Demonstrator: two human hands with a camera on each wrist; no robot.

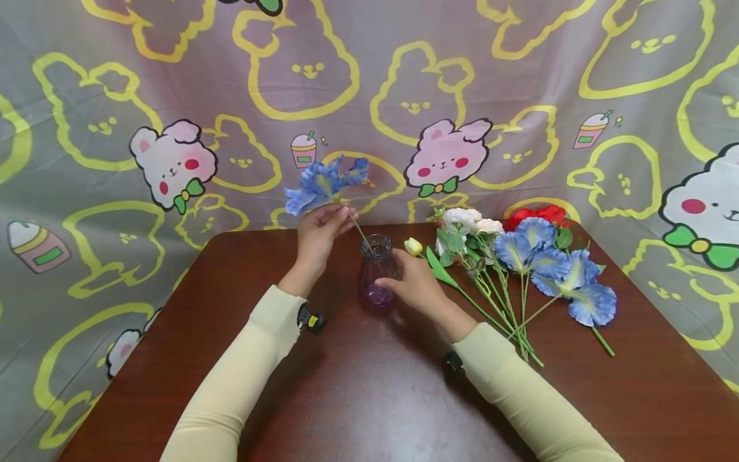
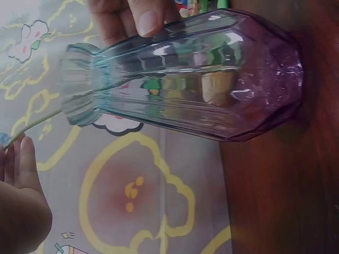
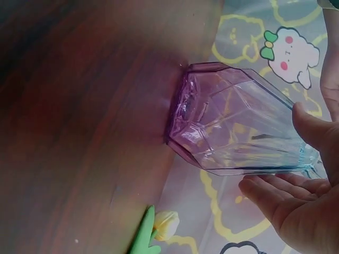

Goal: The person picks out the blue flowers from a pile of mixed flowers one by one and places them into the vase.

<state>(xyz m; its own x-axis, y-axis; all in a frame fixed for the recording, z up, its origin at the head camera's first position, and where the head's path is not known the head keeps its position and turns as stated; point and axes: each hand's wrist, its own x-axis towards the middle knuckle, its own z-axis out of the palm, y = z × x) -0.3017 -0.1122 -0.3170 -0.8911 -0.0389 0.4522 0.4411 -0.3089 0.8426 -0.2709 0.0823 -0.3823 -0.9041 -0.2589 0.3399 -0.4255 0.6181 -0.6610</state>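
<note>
My left hand (image 1: 317,236) pinches a blue artificial iris (image 1: 319,184) just below its bloom. Its thin stem (image 2: 39,119) slants down through the mouth of a glass vase (image 1: 369,273), and the left wrist view shows it reaching inside. Clear bluish at the neck and purple at the base, the vase stands upright on the table. Around its right side my right hand (image 1: 420,285) holds it, thumb on the near face and fingers on the other side. The right wrist view also shows the thumb and fingers on either side of the vase (image 3: 233,124).
Right of the vase lie artificial flowers on the brown table (image 1: 346,398): a yellow tulip (image 1: 413,246), white blooms (image 1: 460,221), red blooms (image 1: 543,217) and more blue irises (image 1: 589,289). A cartoon-print curtain (image 1: 369,83) hangs behind the table and at its sides.
</note>
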